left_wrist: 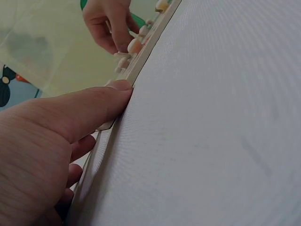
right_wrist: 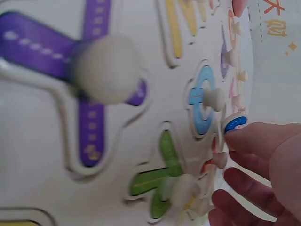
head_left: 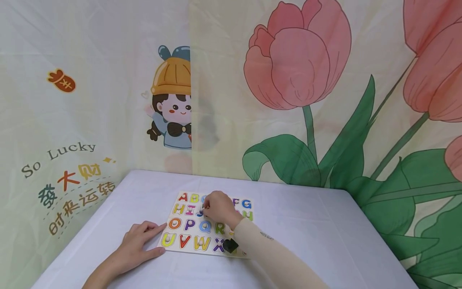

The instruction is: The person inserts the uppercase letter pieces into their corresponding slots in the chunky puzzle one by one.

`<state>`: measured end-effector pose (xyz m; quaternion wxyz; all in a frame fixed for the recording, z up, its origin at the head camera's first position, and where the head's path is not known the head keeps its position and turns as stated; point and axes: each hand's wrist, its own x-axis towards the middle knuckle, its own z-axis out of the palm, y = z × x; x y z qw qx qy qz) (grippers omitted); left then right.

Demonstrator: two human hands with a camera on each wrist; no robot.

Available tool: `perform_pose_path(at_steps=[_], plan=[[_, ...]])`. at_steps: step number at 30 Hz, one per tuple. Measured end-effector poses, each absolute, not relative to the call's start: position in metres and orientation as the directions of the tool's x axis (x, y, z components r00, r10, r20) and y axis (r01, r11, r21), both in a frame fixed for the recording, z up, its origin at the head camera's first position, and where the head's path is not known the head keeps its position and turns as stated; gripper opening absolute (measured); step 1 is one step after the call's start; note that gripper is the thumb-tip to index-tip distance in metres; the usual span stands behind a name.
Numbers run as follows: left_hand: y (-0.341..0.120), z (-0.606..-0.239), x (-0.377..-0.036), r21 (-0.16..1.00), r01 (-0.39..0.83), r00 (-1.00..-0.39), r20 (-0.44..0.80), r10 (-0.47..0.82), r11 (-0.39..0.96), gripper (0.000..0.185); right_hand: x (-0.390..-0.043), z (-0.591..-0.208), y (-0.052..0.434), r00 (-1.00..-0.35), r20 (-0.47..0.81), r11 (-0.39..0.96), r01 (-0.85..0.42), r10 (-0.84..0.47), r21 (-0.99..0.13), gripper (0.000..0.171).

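Note:
A white alphabet puzzle board (head_left: 181, 233) lies on the table, with colourful letter pieces that carry round knobs. My right hand (head_left: 221, 208) is over its second row, right of the pink I (head_left: 189, 210). There it pinches a blue letter piece (right_wrist: 236, 123) between thumb and fingers; in the right wrist view the piece is tilted up from the board. Its full shape is hidden by the fingers. My left hand (head_left: 135, 245) lies at the board's left side, index fingertip and thumb (left_wrist: 106, 96) touching the edge, the fingers extended.
A white cloth covers the table (head_left: 310, 241). Behind it hangs a curtain (head_left: 223, 160) printed with tulips and a cartoon figure. A small black square thing (head_left: 230, 245) beside the right sleeve (head_left: 270, 253) overlaps the board's lower right, where the forearm hides some letters.

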<state>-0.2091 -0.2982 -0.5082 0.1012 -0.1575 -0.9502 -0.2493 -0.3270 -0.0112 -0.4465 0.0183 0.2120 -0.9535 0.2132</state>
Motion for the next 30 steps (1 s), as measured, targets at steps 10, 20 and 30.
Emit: perform_pose_path(at_steps=[10, 20, 30], plan=[[-0.297, -0.508, -0.209, 0.453, 0.340, -0.935, 0.256, 0.245, 0.824, 0.073, -0.333, -0.444, -0.014, -0.895, 0.066, 0.842, -0.437, -0.440, -0.316, 0.012], [-0.299, -0.511, -0.210, 0.452, 0.346, -0.931, 0.273, 0.242, 0.822, 0.072, -0.336, -0.452, -0.007, -0.893, 0.083, 0.806, -0.437, -0.443, -0.399, 0.008], [-0.298, -0.509, -0.210, 0.453, 0.327, -0.940, 0.245, 0.237, 0.829, 0.074, -0.336, -0.454, -0.004, -0.894, 0.080, 0.766, -0.421, -0.440, -0.485, 0.007]])
